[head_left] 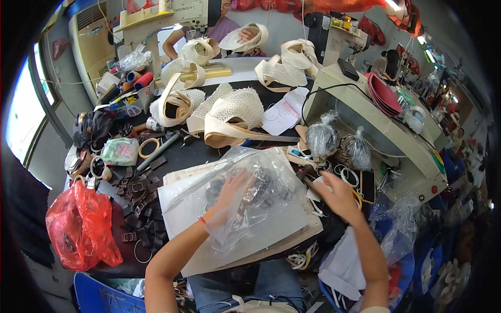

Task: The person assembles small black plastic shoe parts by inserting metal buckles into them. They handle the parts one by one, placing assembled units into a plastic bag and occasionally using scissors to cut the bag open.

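A clear plastic bag (pixel 276 216) lies across a white sheet on a board, with several small metal buckles (pixel 269 188) in it. My left hand (pixel 233 190) is inside the bag beside the buckles, its fingers stretched out under the film. To the right of the bag, my right hand (pixel 339 196) has its fingers around a wooden-handled tool (pixel 307 181); the tool's far end is partly hidden among other things. Left of the board is a pile of dark brown strap pieces with buckles (pixel 141 201).
A red plastic bag (pixel 81 224) sits at the left. Cream woven shoe uppers or straps (pixel 235 109) lie behind the board. Two clear bags of small parts (pixel 322 136) stand by a sewing machine (pixel 360 120). Blue bins (pixel 104 295) flank my legs. A person sits opposite.
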Tool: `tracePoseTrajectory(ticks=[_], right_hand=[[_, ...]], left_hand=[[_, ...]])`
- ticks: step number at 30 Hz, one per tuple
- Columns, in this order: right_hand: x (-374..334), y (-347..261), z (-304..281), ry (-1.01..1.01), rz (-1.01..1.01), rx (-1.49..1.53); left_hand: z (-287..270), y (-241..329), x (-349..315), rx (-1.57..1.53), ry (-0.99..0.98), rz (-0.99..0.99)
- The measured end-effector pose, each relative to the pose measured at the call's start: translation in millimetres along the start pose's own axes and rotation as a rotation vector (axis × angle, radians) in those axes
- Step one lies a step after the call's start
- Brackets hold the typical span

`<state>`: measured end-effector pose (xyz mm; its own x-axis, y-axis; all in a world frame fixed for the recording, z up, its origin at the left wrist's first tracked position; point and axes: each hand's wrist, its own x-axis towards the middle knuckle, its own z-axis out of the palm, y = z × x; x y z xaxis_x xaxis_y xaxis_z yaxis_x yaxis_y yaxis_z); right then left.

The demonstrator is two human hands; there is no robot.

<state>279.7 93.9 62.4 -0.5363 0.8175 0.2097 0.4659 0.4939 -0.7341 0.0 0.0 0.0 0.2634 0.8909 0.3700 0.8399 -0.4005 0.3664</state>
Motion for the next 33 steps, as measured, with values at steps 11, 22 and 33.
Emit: tracePoseTrajectory(ticks=[11,22,33], right_hand=[[86,-17,13,0.52,-0.063,-0.074],[98,-41,-32,0.603,-0.3,-0.127],[-71,-99,124,0.125,-0.022,0.473]], left_hand=[[21,21,53,-0.307,0.133,-0.141],[30,-9,143,-0.443,0.285,-0.335],[-39,101,-69,-1.41,0.449,-0.794]])
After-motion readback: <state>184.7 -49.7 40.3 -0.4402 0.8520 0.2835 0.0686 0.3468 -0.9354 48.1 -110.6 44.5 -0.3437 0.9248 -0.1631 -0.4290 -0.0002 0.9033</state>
